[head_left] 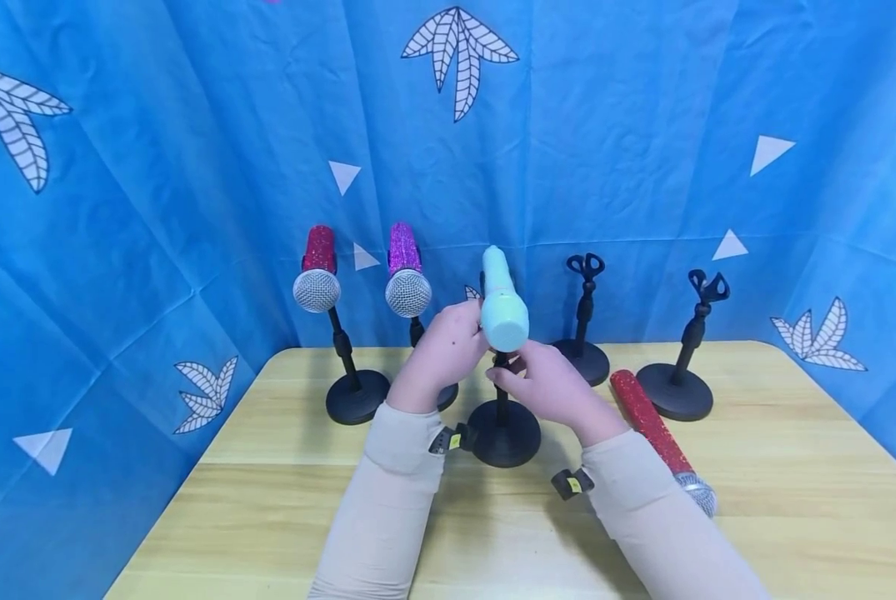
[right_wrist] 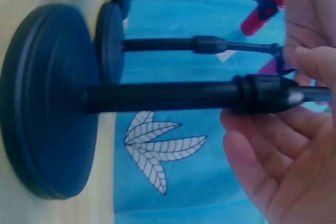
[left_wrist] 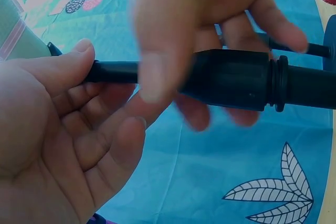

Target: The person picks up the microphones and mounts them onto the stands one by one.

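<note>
A mint-green microphone (head_left: 503,304) sits at the top of the middle black microphone stand (head_left: 504,442), its head toward me. My left hand (head_left: 446,346) pinches the stand's thin upper rod (left_wrist: 116,71) just below the microphone, thumb on one side and fingers on the other. Lower down, my right hand (head_left: 556,383) holds the thick collar (left_wrist: 236,80) of the same pole between thumb and fingers. The stand's round base (right_wrist: 50,103) rests on the table. Part of the microphone's clip is hidden behind it.
To the left, a red glitter microphone (head_left: 318,250) and a purple one (head_left: 402,246) sit on stands. Two stands with bare clips, one nearer (head_left: 675,392) and one behind (head_left: 583,358), are at right. Another red microphone (head_left: 653,425) lies beside my right forearm on the wooden table (head_left: 267,517).
</note>
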